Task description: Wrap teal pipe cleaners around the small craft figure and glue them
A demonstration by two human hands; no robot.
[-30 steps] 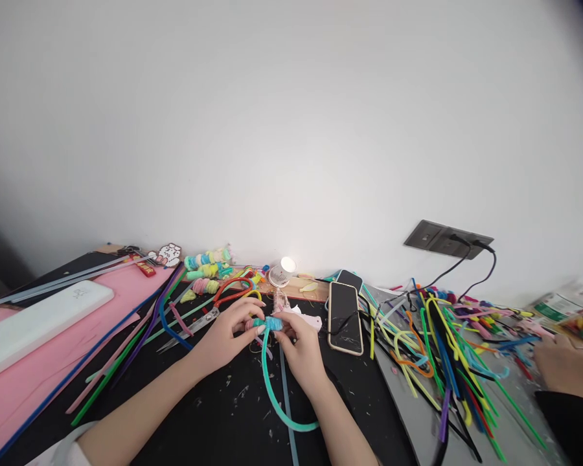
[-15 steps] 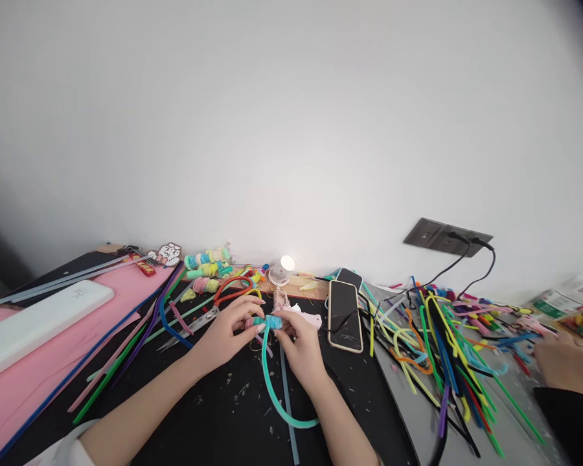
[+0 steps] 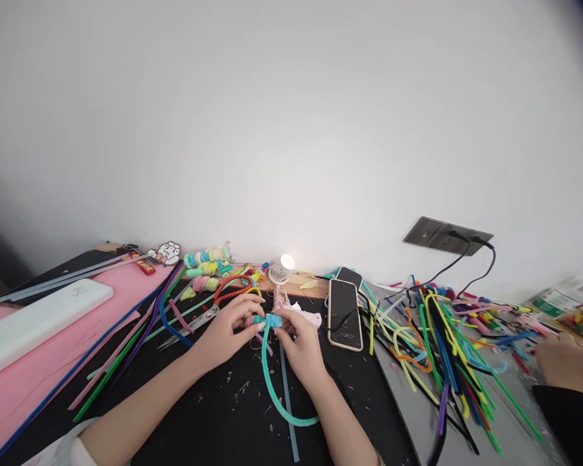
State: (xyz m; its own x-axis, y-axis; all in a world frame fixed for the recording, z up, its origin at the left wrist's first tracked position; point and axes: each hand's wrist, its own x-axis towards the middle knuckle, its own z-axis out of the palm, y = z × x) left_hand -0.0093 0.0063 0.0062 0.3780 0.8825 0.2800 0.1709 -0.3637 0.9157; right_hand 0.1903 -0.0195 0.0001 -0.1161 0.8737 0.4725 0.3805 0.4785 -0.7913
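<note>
Between my hands is a short roll of coiled pipe cleaners (image 3: 273, 321), blue, teal and pinkish. My left hand (image 3: 233, 323) pinches its left end with the fingertips. At the right end, the fingers of my right hand (image 3: 298, 336) are closed on the same roll. A turquoise pipe cleaner (image 3: 271, 388) hangs from the coil in a loop and passes under my right forearm. Just behind my hands, a small lit lamp (image 3: 282, 268) and a pale pink object (image 3: 311, 318) stand close. Scissors with orange handles (image 3: 233, 279) lie beyond my left hand.
Finished-looking coiled pieces (image 3: 206, 259) lie at the back left. A white case (image 3: 43, 323) rests on pink sheets (image 3: 10, 414). A phone (image 3: 345, 315) lies right of my hands. Many loose pipe cleaners (image 3: 442, 349) cover the grey surface, near another person's hand (image 3: 567, 364).
Both hands hold the roll in nearly the same place. The turquoise loop has barely shifted. The other person's hand at the right has moved very slightly.
</note>
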